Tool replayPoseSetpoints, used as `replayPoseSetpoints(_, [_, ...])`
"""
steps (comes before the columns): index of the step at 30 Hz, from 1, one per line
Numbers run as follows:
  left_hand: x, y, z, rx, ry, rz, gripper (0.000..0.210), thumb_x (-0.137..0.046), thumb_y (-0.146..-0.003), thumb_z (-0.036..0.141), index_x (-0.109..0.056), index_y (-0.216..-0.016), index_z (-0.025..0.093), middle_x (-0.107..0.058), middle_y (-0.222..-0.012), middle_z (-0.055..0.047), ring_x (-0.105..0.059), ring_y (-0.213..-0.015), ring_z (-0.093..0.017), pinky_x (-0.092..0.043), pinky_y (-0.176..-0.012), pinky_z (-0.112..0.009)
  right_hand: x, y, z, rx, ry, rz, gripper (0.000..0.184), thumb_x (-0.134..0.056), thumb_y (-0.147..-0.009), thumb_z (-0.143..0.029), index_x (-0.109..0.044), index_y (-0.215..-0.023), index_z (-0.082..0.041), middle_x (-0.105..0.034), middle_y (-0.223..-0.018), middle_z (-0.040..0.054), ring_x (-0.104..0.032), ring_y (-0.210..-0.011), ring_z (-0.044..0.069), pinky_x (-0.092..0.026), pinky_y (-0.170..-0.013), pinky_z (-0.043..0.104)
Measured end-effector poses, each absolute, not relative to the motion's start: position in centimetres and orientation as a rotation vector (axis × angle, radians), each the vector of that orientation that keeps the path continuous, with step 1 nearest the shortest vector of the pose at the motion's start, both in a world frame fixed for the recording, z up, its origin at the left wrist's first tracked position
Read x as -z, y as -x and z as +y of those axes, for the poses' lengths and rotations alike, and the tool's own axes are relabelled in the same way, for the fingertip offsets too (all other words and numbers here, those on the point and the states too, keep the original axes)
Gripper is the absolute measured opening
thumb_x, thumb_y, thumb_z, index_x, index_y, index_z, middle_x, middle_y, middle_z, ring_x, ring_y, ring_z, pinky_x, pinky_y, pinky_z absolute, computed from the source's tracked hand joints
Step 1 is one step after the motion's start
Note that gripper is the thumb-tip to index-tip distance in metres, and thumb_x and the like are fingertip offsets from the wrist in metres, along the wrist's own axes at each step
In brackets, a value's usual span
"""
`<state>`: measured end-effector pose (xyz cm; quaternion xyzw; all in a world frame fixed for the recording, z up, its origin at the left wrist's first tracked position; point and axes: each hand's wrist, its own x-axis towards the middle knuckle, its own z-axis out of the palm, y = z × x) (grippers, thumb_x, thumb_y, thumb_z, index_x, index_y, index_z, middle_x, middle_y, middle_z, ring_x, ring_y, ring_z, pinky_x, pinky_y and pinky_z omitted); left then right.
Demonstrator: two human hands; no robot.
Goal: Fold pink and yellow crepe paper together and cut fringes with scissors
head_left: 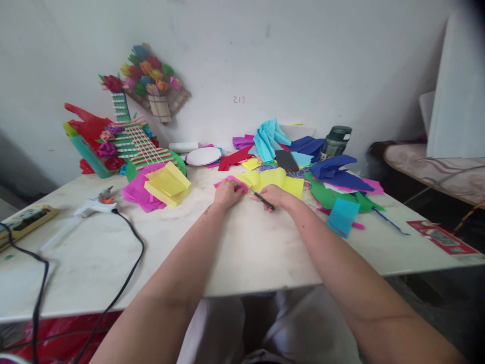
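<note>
My left hand [227, 193] is closed on a piece of pink crepe paper [232, 181], pressing it near the middle of the table. My right hand [275, 195] grips dark-handled scissors [264, 201], their thin tip pointing left toward the pink paper's edge. Whether the blades touch the paper is too small to tell. Just behind both hands spreads yellow crepe paper [271, 179], partly hidden by my right hand.
A hot glue gun [96, 203] with a black cord and a power strip [28, 222] lie left. Yellow sheets [168, 184] rest on magenta paper. A phone [287, 161], coloured paper scraps and a dark bottle [336, 141] stand behind; blue paper [343, 217] lies right.
</note>
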<state>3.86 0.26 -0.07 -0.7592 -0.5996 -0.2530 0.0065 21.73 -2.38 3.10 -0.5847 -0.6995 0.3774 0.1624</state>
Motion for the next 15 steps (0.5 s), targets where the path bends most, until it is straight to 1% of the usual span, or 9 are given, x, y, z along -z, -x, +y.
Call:
replayPoseSetpoints(5, [0.02,-3.88,0.16,0.805,2.377,-1.855,0.026,-0.052,-0.076,0.031,-0.069,-0.093,0.020,-0.067,-0.095,-0.006,-0.058,-0.092,-0.019,-0.044,-0.083,-0.028,-3.28,-21.53,-2.67,-1.033,1.670,-2.005,0.053,-0.061,-0.061,-0.065,-0.055,-0.063,-0.012,-0.056,-0.044,0.0034,-0.048,-0.032,0.009,-0.035,-0.034,0.020])
replayPoseSetpoints(9, [0.05,-3.90,0.18,0.785,2.374,-1.857,0.025,-0.051,-0.077,0.030,-0.069,-0.093,0.021,-0.067,-0.096,-0.005,-0.058,-0.094,-0.019,-0.044,-0.084,-0.028,-3.27,-21.45,-2.67,-1.021,1.670,-2.015,0.053,-0.061,-0.062,-0.065,-0.054,-0.061,-0.013,-0.055,-0.043,0.0032,-0.048,-0.032,0.009,-0.034,-0.033,0.019])
replayPoseSetpoints(15, [-0.07,-3.92,0.12,0.783,2.370,-1.864,0.026,-0.051,-0.077,0.031,-0.069,-0.093,0.021,-0.067,-0.096,-0.005,-0.058,-0.094,-0.019,-0.044,-0.084,-0.028,-3.26,-21.49,-2.51,-1.055,1.674,-1.985,0.051,-0.062,-0.062,-0.064,-0.053,-0.064,-0.013,-0.054,-0.042,0.0018,-0.047,-0.032,0.009,-0.034,-0.034,0.020])
